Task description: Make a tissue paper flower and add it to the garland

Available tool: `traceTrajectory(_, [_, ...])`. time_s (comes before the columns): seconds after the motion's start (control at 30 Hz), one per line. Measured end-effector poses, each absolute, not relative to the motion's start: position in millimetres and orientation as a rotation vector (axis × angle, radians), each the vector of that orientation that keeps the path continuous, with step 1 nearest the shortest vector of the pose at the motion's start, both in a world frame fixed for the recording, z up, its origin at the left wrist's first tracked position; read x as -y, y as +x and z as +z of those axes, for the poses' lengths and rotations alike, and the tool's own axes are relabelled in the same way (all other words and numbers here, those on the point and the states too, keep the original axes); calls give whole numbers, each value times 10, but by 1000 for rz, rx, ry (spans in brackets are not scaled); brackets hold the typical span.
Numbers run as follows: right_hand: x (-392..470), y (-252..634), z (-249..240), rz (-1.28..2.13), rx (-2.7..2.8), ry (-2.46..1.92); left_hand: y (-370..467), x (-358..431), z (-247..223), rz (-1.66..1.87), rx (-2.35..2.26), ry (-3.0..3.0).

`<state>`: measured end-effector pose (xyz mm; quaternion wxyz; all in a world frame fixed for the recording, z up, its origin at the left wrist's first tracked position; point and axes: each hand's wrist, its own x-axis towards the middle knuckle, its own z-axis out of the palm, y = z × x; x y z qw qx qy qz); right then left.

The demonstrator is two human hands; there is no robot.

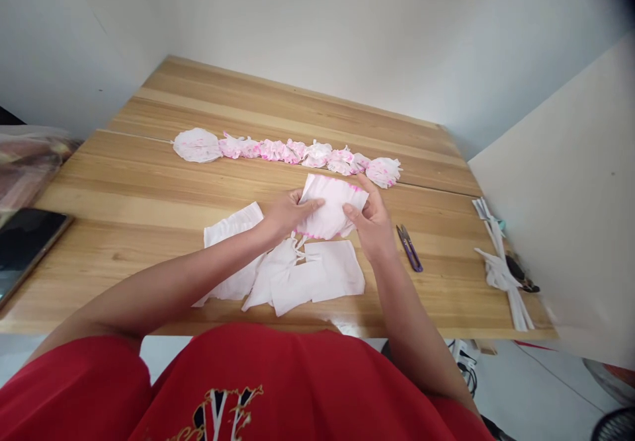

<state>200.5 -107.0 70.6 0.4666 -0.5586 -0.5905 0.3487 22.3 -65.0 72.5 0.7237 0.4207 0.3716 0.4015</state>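
Red cloth is nearest to the eye: it is the person's red shirt, with a gold, black and white badge on its front. Past it, in the head view, both arms reach over a wooden table. Up in the air between the two hands is a thin white sheet with pink edges (it could be paper or soft cloth, I can't tell which). Its long side runs from one hand to the other, dipping a bit to the right, and the pink marks are along the far and near edges. The left hand pinches the left end, with the thumb on top and most of the fingers tucked behind. The right hand pinches the right end, thumb in front, with one finger up by the far corner. Both hands touch the sheet, so neither one is nearer to it. Just on the near side of it lie some plain white sheets, a few on top of others. On the far side is a long row of crinkly pink and white puffs. Little purple snips lie near the right hand, pointing away from the body.
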Motion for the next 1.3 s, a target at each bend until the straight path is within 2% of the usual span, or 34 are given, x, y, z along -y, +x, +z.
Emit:
traceTrajectory(0.17, [984,2090,744,751,1410,-1411,325,517,722,1052,-918,1170])
traceTrajectory(0.43, [776,2261,339,830,1370,-1610,367,208,293,974,-1122,1464])
traceTrajectory(0.67, [1045,2442,333,272,1903,-1972,260,52,222,646,-1329,1974])
traceTrajectory(0.83, [1338,2594,237,168,2157,-1844,193,36,247,626,-1295,1948])
traceTrajectory(0.97, [1552,2820,267,143,2153,-1903,-48,161,390,829,-1262,2135])
traceTrajectory(1.07, [1705,2892,425,60,2123,-2006,-237,446,557,856,-1126,2361])
traceTrajectory(1.17, [1783,2751,544,136,1975,-2166,-291,809,626,643,-801,2503])
traceTrajectory(1.3, [1757,2474,456,270,2005,-2244,-233,1180,504,375,-410,2657])
